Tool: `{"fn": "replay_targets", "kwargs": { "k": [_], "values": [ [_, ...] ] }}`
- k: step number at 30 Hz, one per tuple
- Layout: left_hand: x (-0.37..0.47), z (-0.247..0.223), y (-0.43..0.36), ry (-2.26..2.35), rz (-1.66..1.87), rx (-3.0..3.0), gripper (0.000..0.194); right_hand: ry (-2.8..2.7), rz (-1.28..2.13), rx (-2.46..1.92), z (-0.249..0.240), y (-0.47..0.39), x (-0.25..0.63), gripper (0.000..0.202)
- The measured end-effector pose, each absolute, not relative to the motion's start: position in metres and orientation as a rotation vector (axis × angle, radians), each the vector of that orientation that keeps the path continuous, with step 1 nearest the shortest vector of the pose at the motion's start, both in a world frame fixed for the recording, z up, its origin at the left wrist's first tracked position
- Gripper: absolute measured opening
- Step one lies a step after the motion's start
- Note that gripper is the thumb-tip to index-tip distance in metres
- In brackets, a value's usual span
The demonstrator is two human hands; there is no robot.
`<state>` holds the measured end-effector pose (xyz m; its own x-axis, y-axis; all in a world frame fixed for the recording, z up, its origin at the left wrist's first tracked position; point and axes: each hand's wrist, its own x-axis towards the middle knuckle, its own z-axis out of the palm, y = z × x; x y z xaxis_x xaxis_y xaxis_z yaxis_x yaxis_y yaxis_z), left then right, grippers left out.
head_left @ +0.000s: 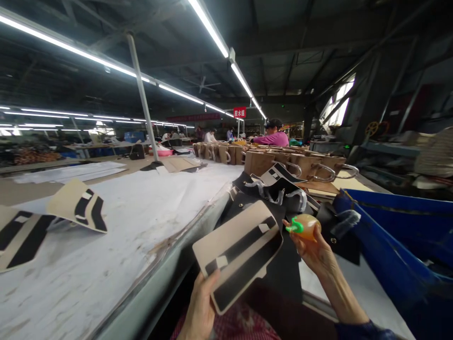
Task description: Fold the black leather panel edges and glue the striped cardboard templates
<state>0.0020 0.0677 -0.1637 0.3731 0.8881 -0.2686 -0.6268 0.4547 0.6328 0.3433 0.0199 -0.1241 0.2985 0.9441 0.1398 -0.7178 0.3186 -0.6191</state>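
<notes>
My left hand (201, 302) grips the lower left edge of a beige panel with black strips (237, 250), thumb on its face. The panel is tilted and bent along its right side. In my right hand (314, 250) is a squeeze bottle (308, 226) of amber liquid with a green cap, held just right of the panel, its green end pointing left. Fingers wrap round the bottle's body. Black pieces with metal studs and plastic-wrapped handles (283, 196) lie beyond both hands.
Similar striped panels (79, 205) lie on the white-covered table (141, 212) at left. Rows of brown bags with wrapped handles (262, 163) stand ahead. A blue bin (392, 236) is at right. A person in a pink top (274, 138) works farther off.
</notes>
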Motion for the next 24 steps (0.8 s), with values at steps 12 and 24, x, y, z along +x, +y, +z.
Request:
{"fn": "replay_targets", "kwargs": {
  "k": [12, 24],
  "values": [
    [0.034, -0.113, 0.071, 0.723, 0.846, 0.97, 0.034, -0.518, 1.163, -0.446, -0.158, 0.067, 0.284, 0.058],
    [0.037, -0.104, 0.068, 0.701, 0.944, 0.931, 0.04, -0.513, 1.03, -0.45, -0.119, 0.051, 0.238, 0.049]
  ]
}}
